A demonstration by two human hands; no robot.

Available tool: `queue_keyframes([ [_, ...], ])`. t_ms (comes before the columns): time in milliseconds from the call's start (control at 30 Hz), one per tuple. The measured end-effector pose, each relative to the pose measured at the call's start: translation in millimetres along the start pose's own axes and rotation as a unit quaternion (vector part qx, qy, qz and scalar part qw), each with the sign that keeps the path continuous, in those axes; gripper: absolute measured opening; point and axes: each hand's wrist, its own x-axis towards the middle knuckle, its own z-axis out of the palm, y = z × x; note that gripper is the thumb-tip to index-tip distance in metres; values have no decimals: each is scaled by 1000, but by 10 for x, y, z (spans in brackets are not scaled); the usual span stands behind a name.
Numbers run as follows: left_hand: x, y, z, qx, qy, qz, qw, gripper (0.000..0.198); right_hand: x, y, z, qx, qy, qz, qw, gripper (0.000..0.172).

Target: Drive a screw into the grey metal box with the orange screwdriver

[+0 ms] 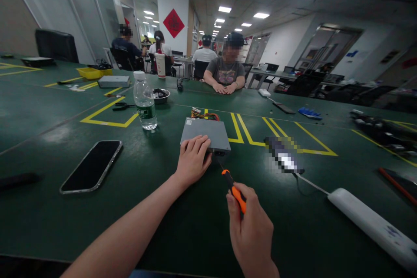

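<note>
A grey metal computer power supply unit lies flat on the green table, its bundle of coloured cables at the far side. My left hand grips its near left corner, fingers over the top and thumb at the front face. In my right hand is an orange and black screwdriver, pinched by the handle. The thin shaft points up and left at the unit's near face, close to the socket. Whether the tip touches the unit, I cannot tell.
Left of the unit stand a water bottle and a metal bowl; a phone lies nearer. To the right are a white power strip, a blurred-out device and blue gloves. A person sits across the table.
</note>
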Motion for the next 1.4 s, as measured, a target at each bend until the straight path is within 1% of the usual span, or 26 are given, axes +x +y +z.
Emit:
queue_keyframes([
  [67,-1,-2,2,-2,0,0,1000,33,-14,-28,-10,2,-8,6,1000,26],
  [200,-7,1,-2,-4,-2,-2,1000,33,-39,-82,4,1,2,-33,999,23],
  [300,-8,6,-9,-2,-4,-2,1000,33,-30,-63,-5,-9,-6,-15,1000,23],
  [400,-8,6,-13,0,-8,-1,1000,33,-10,-48,-46,-28,-36,16,999,29],
  [467,-7,2,-15,1,-9,0,1000,33,-8,-69,-67,-22,-58,24,998,31],
  [533,-6,0,-16,0,-9,0,1000,33,-21,-104,-67,-23,-65,20,997,31],
  [633,-4,-2,-21,-1,-10,-2,1000,33,-59,-138,-35,-41,-56,-4,998,31],
  [700,-3,-2,-26,1,-10,-1,1000,34,-85,-133,-12,-46,-68,-10,997,32],
  [933,-7,0,-20,6,-3,4,1000,34,-133,-83,19,-1,-121,29,992,37],
  [1033,-9,-5,-13,6,-1,3,1000,34,-146,-96,59,11,-150,25,988,39],
  [1100,-9,-8,-14,7,1,4,1000,33,-153,-107,79,19,-158,22,987,38],
  [1167,-9,-9,-19,8,2,5,1000,33,-159,-116,76,33,-152,29,987,35],
  [1267,-7,-5,-26,12,2,6,1000,33,-162,-117,37,52,-111,42,992,33],
  [1333,-7,-2,-26,13,1,6,1000,33,-168,-108,11,46,-80,45,995,33],
  [1400,-8,-1,-21,12,0,6,1000,33,-181,-94,6,29,-63,53,996,34],
])
